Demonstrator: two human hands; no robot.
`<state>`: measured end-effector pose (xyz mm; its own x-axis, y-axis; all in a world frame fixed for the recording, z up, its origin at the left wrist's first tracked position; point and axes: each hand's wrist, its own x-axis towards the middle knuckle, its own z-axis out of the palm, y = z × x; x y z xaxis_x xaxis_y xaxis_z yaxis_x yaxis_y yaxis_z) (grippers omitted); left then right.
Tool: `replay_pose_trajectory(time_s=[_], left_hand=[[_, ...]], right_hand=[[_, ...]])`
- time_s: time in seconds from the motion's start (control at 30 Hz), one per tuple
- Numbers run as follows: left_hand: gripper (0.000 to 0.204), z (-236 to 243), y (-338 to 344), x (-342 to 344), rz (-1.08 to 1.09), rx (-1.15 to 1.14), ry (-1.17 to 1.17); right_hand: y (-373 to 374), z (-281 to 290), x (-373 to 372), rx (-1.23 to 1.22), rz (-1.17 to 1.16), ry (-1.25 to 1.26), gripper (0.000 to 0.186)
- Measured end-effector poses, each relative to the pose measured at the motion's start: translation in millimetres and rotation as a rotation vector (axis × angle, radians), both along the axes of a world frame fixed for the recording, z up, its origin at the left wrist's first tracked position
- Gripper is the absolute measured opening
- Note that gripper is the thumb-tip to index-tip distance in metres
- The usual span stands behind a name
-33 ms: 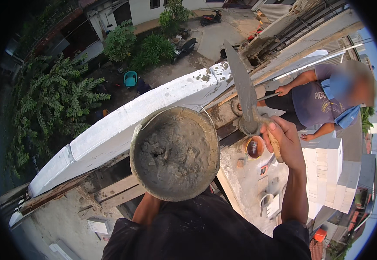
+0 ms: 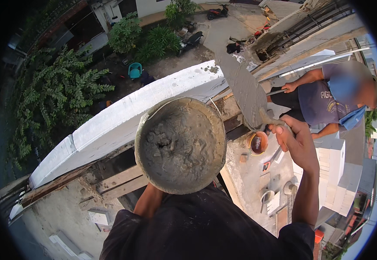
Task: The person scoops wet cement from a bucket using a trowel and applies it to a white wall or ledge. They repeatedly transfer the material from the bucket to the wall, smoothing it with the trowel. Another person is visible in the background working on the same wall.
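Observation:
My right hand (image 2: 299, 141) is closed round the handle of a pointed trowel (image 2: 242, 89). Its grey, mortar-smeared blade points up and away to the left, with the broad face towards me. In front of my body is a round bucket (image 2: 184, 189) with a crusted rim and a thin wire handle. Wet grey mortar (image 2: 177, 147) fills much of it, with a small dark hollow left of the middle. My left forearm (image 2: 150, 201) reaches under the bucket, which hides the hand and its fingers. Beyond the bucket runs a white block wall (image 2: 154, 92), splashed with mortar near the trowel.
Wooden planks (image 2: 119, 180) lie left of the bucket on my side of the wall. A person (image 2: 318, 99) at the right holds a rod. Below stand an orange-rimmed bucket (image 2: 258, 143) and stacked white blocks (image 2: 331, 173). Past the wall, the ground lies far down.
The trowel blade has turned and now shows its wide face. My right hand has shifted slightly right and down. The bucket sits a little further right and up.

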<state>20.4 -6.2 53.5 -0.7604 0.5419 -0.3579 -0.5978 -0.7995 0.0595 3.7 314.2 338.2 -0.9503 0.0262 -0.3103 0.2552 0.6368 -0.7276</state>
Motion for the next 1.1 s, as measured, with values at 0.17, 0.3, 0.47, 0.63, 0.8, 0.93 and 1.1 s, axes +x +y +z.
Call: replay_pose_trajectory(time_s=[0.17,0.3,0.47,0.63,0.8,0.93,1.1], left_hand=[[0.07,22.9,-11.4,1.8,0.086,0.009,0.059],[0.058,24.2,-10.4,10.3,-0.035,0.04,-0.01],[0.054,-5.9,-21.2,16.4,-0.1,-0.024,-0.028],[0.054,1.7,-21.7,14.5,-0.081,-0.023,-0.016],[0.054,17.5,-27.5,28.0,-0.062,-0.01,-0.036],[0.054,9.5,-25.5,18.8,-0.063,-0.018,-0.006],[0.055,11.4,-32.3,13.4,-0.05,-0.034,0.003]], right_hand=[[-68.0,53.9,-6.0,0.967,0.739,0.154,0.025],[-93.8,18.8,-17.9,1.021,1.088,0.078,0.024],[-96.1,-34.7,-0.7,0.819,1.014,-0.083,0.032],[-101.6,-42.3,28.7,0.707,0.849,-0.209,0.038],[-104.8,-48.8,32.7,0.559,0.784,-0.16,0.037],[-89.9,-41.3,48.5,0.522,0.679,-0.138,0.04],[-80.4,-48.9,71.4,0.451,0.548,-0.14,0.04]])
